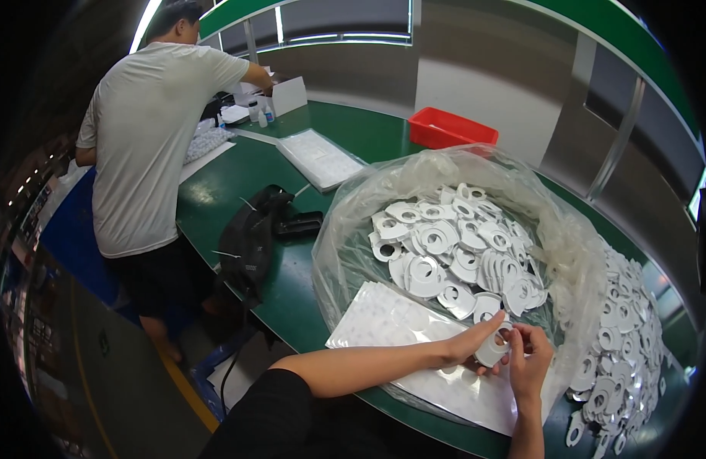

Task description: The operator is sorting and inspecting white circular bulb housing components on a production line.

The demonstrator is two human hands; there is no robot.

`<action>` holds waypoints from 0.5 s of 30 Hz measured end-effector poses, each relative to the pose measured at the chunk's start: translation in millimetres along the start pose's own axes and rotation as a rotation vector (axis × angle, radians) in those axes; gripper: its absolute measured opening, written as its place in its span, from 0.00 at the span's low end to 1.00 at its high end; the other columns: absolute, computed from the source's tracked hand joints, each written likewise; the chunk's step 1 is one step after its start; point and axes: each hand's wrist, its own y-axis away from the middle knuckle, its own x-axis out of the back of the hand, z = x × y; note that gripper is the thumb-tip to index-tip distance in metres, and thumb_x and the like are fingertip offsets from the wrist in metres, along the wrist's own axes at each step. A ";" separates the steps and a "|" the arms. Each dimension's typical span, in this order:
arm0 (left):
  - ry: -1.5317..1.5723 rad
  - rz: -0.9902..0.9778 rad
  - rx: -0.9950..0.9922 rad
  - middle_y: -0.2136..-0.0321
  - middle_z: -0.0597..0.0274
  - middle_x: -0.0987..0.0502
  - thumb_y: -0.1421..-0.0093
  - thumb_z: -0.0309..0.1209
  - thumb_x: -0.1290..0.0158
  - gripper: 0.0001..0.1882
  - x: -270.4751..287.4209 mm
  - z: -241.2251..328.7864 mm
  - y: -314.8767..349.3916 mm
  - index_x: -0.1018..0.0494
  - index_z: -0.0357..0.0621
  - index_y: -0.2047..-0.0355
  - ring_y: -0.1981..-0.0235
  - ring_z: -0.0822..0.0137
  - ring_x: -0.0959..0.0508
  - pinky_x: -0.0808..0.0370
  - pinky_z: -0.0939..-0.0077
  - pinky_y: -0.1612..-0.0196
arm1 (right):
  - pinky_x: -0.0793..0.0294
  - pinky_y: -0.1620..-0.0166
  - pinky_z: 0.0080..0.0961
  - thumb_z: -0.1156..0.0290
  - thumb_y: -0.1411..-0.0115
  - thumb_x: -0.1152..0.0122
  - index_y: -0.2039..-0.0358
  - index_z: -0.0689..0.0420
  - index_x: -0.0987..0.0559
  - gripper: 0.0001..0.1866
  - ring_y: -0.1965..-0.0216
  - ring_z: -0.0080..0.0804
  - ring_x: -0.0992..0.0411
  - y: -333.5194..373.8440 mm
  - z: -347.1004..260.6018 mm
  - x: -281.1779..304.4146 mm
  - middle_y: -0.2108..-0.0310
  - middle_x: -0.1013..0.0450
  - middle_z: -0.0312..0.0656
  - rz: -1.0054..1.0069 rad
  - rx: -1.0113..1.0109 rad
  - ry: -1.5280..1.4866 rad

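1 wht ring (488,353): snug L grip (471,344) & R grip (530,361); blk item (244,249), faint txt

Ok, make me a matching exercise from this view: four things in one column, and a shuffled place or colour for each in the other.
1. Plastic bin
2. Translucent plastic bag
3. Single white ring-shaped part
4. Tabletop

A. Held between the left hand and right hand
B. Green
C. Open around a heap of white parts
D. Red

Pairs: 1-D, 2-C, 3-A, 4-B
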 end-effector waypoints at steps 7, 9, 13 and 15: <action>-0.050 -0.031 0.031 0.76 0.66 0.26 0.41 0.67 0.72 0.35 -0.3 7.4 5.1 0.34 0.49 0.63 0.81 0.74 0.24 0.32 0.85 0.85 | 0.30 0.74 0.16 0.77 0.42 0.46 0.66 0.64 0.25 0.05 0.74 0.22 0.26 -0.1 3.3 1.2 0.73 0.25 0.39 0.000 0.012 0.028; -0.059 -0.030 0.033 0.76 0.67 0.26 0.41 0.67 0.72 0.35 -0.1 7.2 5.7 0.33 0.49 0.63 0.81 0.74 0.24 0.32 0.85 0.85 | 0.30 0.74 0.16 0.77 0.42 0.46 0.66 0.64 0.24 0.05 0.74 0.21 0.26 0.0 -0.7 0.8 0.73 0.25 0.39 -0.008 -0.001 0.018; -0.062 -0.033 0.025 0.76 0.67 0.26 0.42 0.67 0.72 0.35 0.0 6.4 6.3 0.33 0.50 0.63 0.81 0.74 0.25 0.32 0.86 0.85 | 0.31 0.75 0.15 0.77 0.42 0.46 0.66 0.64 0.25 0.05 0.76 0.20 0.28 0.7 -3.1 -0.2 0.73 0.25 0.39 -0.005 -0.020 -0.017; -0.063 -0.036 0.021 0.76 0.67 0.26 0.42 0.67 0.72 0.35 0.0 5.9 6.2 0.33 0.50 0.63 0.81 0.74 0.25 0.32 0.86 0.85 | 0.31 0.76 0.15 0.76 0.42 0.46 0.66 0.64 0.25 0.05 0.78 0.20 0.28 0.9 -0.8 -1.4 0.73 0.25 0.39 0.000 -0.011 -0.020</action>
